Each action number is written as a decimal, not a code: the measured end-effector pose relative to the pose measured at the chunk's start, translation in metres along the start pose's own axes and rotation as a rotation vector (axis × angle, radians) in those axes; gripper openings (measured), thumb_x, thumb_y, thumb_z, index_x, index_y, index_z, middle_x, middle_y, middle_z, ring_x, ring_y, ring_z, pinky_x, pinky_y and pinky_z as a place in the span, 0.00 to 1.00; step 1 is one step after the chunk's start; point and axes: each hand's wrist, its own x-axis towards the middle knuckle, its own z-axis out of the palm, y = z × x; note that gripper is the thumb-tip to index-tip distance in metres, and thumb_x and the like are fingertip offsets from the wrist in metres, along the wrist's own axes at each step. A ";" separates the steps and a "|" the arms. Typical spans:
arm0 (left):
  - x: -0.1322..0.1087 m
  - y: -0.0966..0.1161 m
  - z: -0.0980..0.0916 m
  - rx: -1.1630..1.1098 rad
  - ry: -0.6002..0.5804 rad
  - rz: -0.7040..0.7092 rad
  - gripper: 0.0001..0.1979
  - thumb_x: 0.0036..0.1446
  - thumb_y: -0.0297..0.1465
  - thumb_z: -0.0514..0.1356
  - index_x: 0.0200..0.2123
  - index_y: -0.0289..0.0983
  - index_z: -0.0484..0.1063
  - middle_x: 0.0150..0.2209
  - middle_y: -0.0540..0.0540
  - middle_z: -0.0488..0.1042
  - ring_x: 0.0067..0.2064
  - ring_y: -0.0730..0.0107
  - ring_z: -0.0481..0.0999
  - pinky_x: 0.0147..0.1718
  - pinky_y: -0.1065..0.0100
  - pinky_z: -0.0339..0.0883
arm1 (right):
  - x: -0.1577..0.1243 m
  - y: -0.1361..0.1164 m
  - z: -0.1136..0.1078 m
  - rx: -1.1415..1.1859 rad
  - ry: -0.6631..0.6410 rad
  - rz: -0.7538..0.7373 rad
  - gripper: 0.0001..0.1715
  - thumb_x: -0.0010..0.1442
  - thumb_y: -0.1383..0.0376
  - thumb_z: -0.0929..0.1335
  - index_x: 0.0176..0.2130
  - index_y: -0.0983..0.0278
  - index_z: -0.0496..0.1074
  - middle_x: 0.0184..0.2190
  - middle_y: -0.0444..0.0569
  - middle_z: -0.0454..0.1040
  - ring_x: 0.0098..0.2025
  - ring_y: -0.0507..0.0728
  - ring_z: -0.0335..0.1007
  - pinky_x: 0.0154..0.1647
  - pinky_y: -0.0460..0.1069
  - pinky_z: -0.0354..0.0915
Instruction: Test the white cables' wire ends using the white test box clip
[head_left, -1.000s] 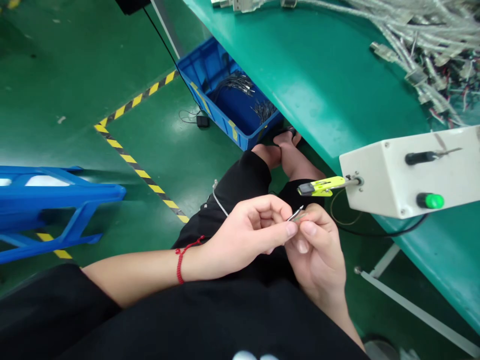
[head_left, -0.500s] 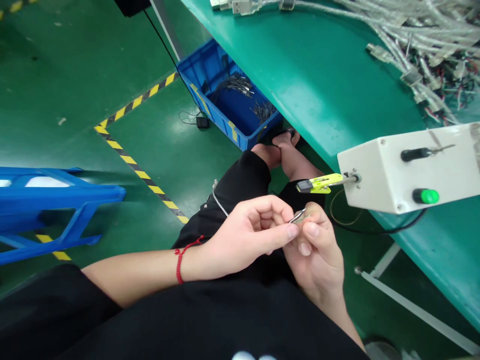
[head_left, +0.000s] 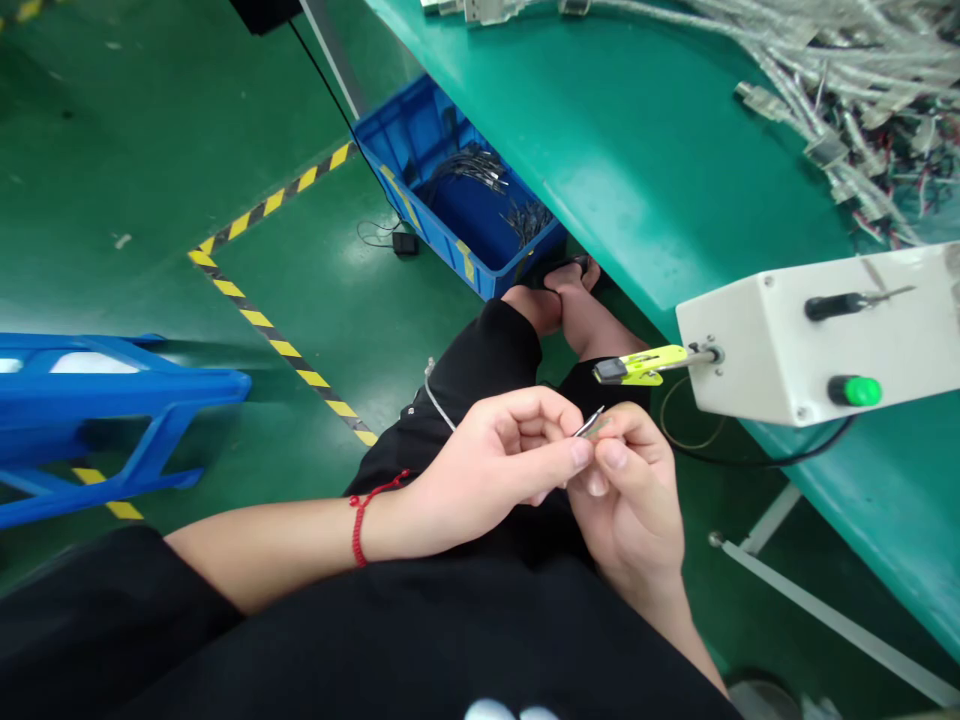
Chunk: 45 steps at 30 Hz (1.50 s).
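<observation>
Over my lap, my left hand (head_left: 499, 465) pinches a thin cable between thumb and forefinger. The cable (head_left: 438, 398) shows as a pale grey length across my thigh, then passes behind this hand. Its bare silvery tip (head_left: 589, 422) sticks out beyond the fingers, pointing up and right. Right beside that tip is my right hand (head_left: 634, 490), its thumb and fingers closed together. A small, thin, dull piece (head_left: 600, 428) shows at those fingertips, too small to name. Whether it is joined to the cable is hidden.
On the green table (head_left: 615, 150) lies a heap of clear-jacketed USB cables (head_left: 847, 70). A white box (head_left: 780, 340) at its edge has a switch, a green knob and a yellow clip (head_left: 649, 366). Below stands a blue crate (head_left: 442, 235) with cables. A blue plastic stool (head_left: 150, 400) is left.
My right hand has shifted slightly left and down, and its fingertips have come off the silvery tip. The tip now points more steeply upward. My left hand has barely moved.
</observation>
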 end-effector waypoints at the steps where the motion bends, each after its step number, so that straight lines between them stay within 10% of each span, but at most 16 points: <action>1: 0.000 0.000 0.000 0.006 -0.001 0.002 0.12 0.58 0.29 0.76 0.38 0.35 0.75 0.29 0.51 0.77 0.25 0.81 0.68 0.22 0.80 0.63 | 0.000 0.000 0.000 -0.002 0.005 0.000 0.05 0.59 0.65 0.79 0.34 0.58 0.80 0.19 0.37 0.68 0.21 0.46 0.58 0.26 0.42 0.62; 45: -0.004 0.001 0.002 0.062 0.087 0.055 0.12 0.57 0.24 0.76 0.36 0.35 0.75 0.26 0.55 0.73 0.25 0.81 0.69 0.23 0.80 0.64 | -0.001 -0.017 0.003 -0.056 0.176 -0.069 0.02 0.64 0.64 0.73 0.36 0.59 0.78 0.19 0.39 0.63 0.23 0.49 0.55 0.28 0.47 0.59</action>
